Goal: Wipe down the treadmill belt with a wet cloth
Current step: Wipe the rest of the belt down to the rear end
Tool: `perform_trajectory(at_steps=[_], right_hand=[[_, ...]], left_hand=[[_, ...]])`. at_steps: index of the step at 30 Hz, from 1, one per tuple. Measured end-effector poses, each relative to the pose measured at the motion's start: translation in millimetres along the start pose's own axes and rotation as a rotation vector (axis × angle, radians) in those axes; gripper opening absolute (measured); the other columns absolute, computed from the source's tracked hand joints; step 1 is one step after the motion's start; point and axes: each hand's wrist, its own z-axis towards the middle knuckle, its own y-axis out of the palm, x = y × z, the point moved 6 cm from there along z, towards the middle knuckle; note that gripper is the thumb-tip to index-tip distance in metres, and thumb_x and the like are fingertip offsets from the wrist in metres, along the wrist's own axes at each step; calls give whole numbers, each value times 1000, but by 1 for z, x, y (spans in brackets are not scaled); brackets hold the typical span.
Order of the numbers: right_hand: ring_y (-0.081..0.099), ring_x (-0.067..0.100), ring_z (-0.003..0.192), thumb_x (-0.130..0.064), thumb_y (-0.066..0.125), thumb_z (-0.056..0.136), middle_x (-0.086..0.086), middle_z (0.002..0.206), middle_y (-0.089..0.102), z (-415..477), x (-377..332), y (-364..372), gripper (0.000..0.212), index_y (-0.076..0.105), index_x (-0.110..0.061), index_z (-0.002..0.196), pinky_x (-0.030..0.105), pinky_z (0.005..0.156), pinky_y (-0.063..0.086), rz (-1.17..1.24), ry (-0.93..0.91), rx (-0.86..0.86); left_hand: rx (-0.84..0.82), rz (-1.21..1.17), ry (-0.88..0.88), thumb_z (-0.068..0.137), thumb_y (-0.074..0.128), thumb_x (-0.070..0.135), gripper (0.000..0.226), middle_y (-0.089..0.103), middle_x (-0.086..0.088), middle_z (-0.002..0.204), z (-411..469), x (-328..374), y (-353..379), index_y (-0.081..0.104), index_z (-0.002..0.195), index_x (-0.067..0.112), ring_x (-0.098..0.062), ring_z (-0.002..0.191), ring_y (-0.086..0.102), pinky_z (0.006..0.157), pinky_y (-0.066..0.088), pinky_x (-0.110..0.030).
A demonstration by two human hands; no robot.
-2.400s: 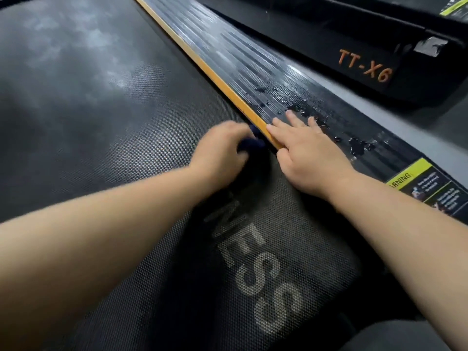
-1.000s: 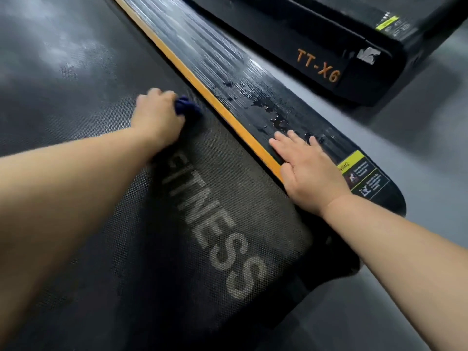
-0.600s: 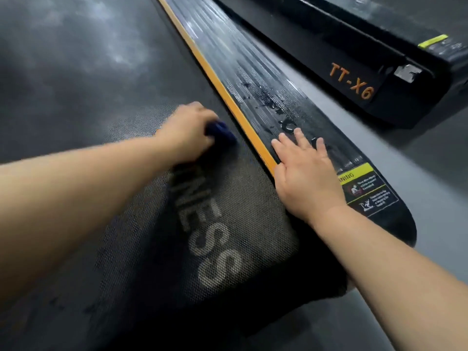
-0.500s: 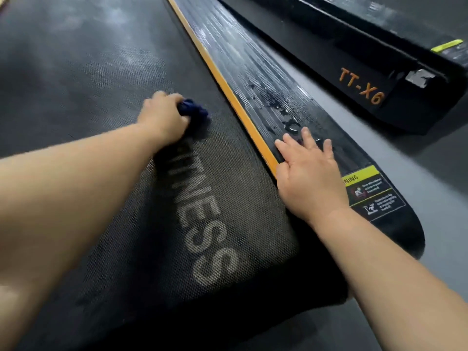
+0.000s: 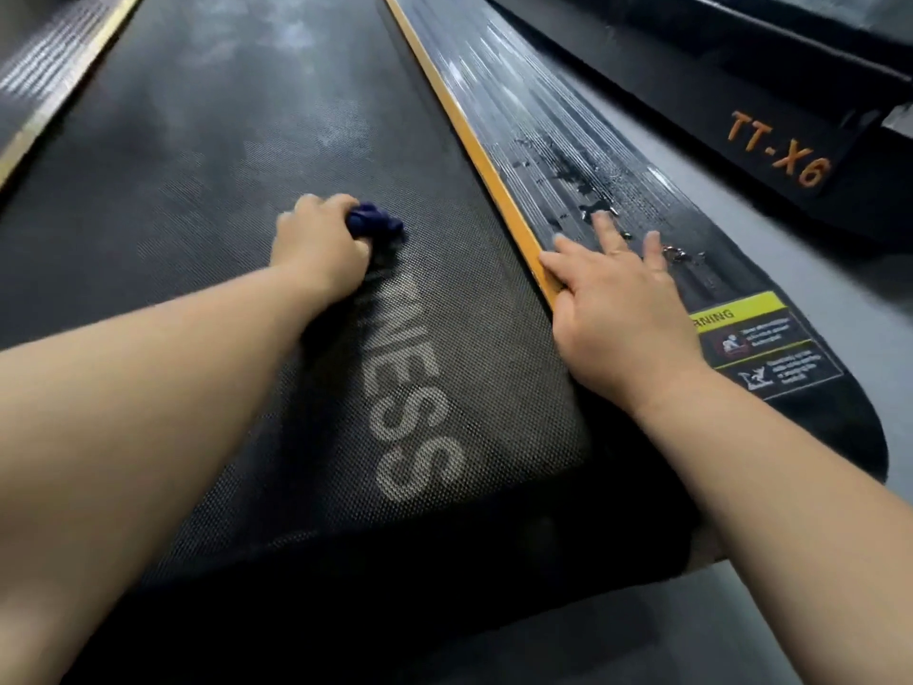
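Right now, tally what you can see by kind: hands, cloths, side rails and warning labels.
Hands: 2, the left hand and the right hand
Blue cloth: 1, gripped by the left hand
Side rails: 2, right and left
Warning label: 1
Total: 6

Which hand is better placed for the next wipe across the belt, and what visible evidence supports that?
The left hand: it grips the blue cloth on the belt. The right hand lies flat on the wet side rail, holding nothing.
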Motion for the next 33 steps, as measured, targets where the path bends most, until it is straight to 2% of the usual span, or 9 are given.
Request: perform_trajectory(at_steps=[2,7,14,16,19,21,26,28,33], right_hand=[[9,20,147,-15,37,91,-8,151,34,2,-2,2,50,45,-24,139,49,117,-3,6,-11,-29],[8,19,147,-14,38,91,-6,152,33,4,-3,-2,50,44,-24,140,48,118,-2,43,7,-60],[4,23,147,-19,35,94,3,156,24,-4,1,-5,50,37,-25,144,49,117,-3,-74,11,-69],[4,24,147,-20,35,96,5,156,23,-10,6,-8,47,40,-25,142,49,117,-3,-87,-22,-76],[5,22,147,-17,35,97,2,155,27,-24,19,-15,46,42,-26,141,46,117,-4,-43,-17,-74],[6,21,147,-17,35,97,1,155,28,-33,26,-21,46,42,-27,141,44,116,-4,-5,20,-59],[7,20,147,-16,37,96,1,154,30,-38,29,-20,46,44,-25,141,42,117,-4,1,10,-18],[11,20,146,-16,40,94,2,152,34,-40,29,-20,45,49,-23,138,42,117,-2,13,1,17],[19,22,144,-12,45,91,4,145,45,-45,28,-25,40,58,-19,129,42,117,0,62,-6,71]], left_hand=[[-22,-34,93,85,56,24,41,51,-18,123,-25,22,4,56,126,22,-42,114,47,98,39,-42],[-194,-166,586,81,65,21,41,54,-7,116,-110,82,-4,59,122,22,-29,110,48,95,41,-40],[-79,-88,303,89,53,23,41,49,-10,130,-52,98,12,54,130,22,-39,116,42,99,34,-37],[-114,-153,374,87,54,23,41,51,-7,127,-80,106,10,55,127,24,-36,114,44,97,35,-36],[-153,-269,647,81,61,20,42,54,-2,120,-139,107,-6,58,122,26,-29,109,48,95,35,-34],[-180,-222,714,82,62,19,43,52,-2,122,-142,104,-10,57,124,26,-27,110,46,96,35,-35],[-144,-97,366,88,54,23,38,49,-10,123,-74,107,5,54,127,21,-36,116,43,93,39,-41],[-175,-132,410,87,55,23,39,50,-8,122,-92,117,7,55,126,20,-34,115,44,93,38,-39],[-275,-207,772,82,62,20,41,53,0,119,-155,110,-15,57,123,24,-25,109,47,94,37,-33]])
